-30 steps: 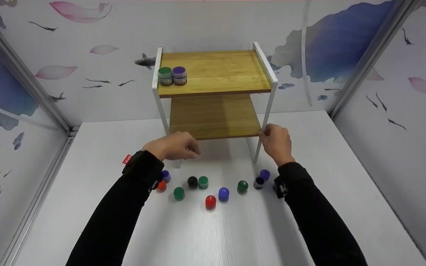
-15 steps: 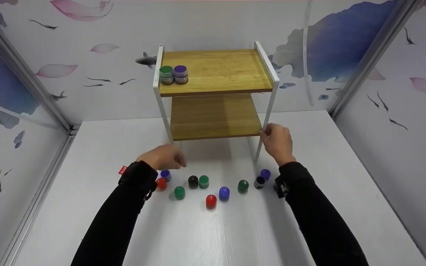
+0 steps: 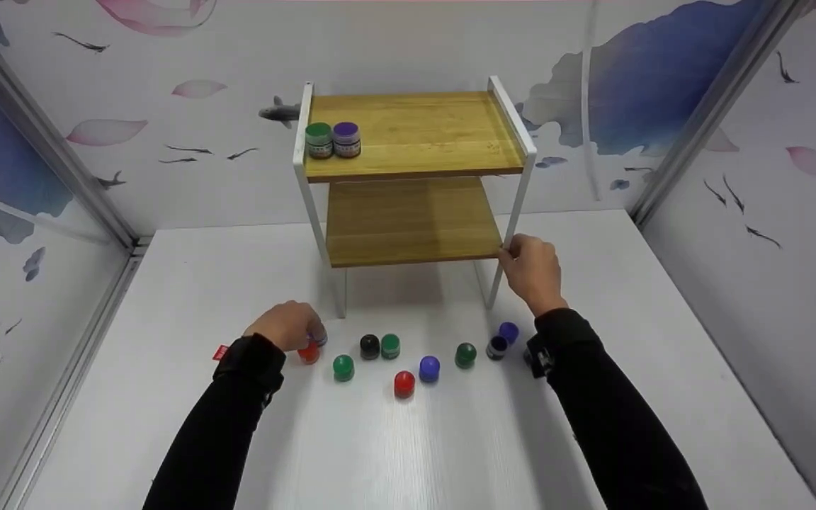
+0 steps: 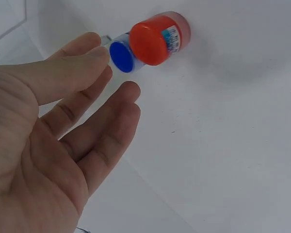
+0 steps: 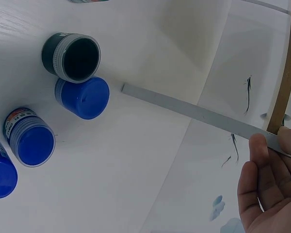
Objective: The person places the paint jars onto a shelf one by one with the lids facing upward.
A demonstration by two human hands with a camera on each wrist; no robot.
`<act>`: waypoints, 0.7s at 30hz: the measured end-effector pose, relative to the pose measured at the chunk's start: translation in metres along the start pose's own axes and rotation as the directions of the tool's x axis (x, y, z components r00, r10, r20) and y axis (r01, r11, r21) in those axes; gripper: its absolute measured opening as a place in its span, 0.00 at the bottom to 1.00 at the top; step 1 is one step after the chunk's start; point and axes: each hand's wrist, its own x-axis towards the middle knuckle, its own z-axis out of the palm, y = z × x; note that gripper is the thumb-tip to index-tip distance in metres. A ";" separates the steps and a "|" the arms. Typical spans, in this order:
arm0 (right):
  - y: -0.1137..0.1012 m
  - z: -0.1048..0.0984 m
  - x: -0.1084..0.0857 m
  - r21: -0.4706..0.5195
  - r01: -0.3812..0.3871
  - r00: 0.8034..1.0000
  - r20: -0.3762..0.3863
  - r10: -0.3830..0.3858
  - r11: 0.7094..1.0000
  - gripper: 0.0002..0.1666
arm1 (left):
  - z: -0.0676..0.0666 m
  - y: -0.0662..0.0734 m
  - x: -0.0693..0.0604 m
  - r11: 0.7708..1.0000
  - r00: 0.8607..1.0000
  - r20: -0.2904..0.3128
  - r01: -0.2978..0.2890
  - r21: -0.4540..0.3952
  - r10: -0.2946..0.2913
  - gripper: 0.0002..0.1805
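My left hand (image 3: 287, 326) is over the jars at the left of the table. In the left wrist view its fingers are loosely bent, with the thumb tip at the edge of a small blue-lidded jar (image 4: 122, 57); no grip on it shows. A red-lidded jar (image 4: 157, 40) stands against that jar. My right hand (image 3: 532, 273) holds the white front right leg (image 5: 199, 112) of a two-tier wooden shelf rack (image 3: 415, 219), at the lower board's corner. A green-lidded jar (image 3: 319, 140) and a purple-lidded jar (image 3: 346, 139) stand side by side at the top board's left end.
Several more small jars stand in front of the rack, among them a black one (image 3: 370, 346), a green one (image 3: 343, 367), a red one (image 3: 404, 384) and a blue one (image 3: 429, 369). Patterned walls (image 3: 408, 42) enclose the white table (image 3: 380, 453) at the back and sides.
My left hand has moved left and down, from in front of the lower board to the blue-lidded jar. The right hand stays on the rack's leg.
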 end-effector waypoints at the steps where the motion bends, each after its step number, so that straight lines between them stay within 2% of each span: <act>1: 0.000 0.000 0.000 0.003 0.003 1.000 0.000 -0.003 1.000 0.11 | 0.003 -0.002 0.000 1.000 1.000 -0.002 0.000 0.002 0.000 0.18; 6: 0.001 0.001 0.000 0.015 0.006 1.000 0.001 -0.006 1.000 0.11 | 0.017 -0.013 0.003 0.999 0.999 -0.019 0.025 -0.027 -0.026 0.22; 10: 0.000 0.000 0.000 0.010 0.008 1.000 -0.010 -0.008 1.000 0.11 | 0.025 -0.018 0.008 0.999 0.999 -0.037 0.017 -0.038 -0.019 0.21; 16: -0.001 -0.001 -0.001 0.008 0.010 1.000 -0.015 -0.010 1.000 0.12 | 0.034 -0.021 0.009 1.000 0.997 -0.075 -0.013 0.009 0.013 0.22; 21: -0.001 0.000 -0.001 0.009 -0.001 1.000 -0.007 0.001 1.000 0.12 | 0.038 -0.021 0.007 1.000 0.998 -0.057 0.002 0.012 -0.001 0.22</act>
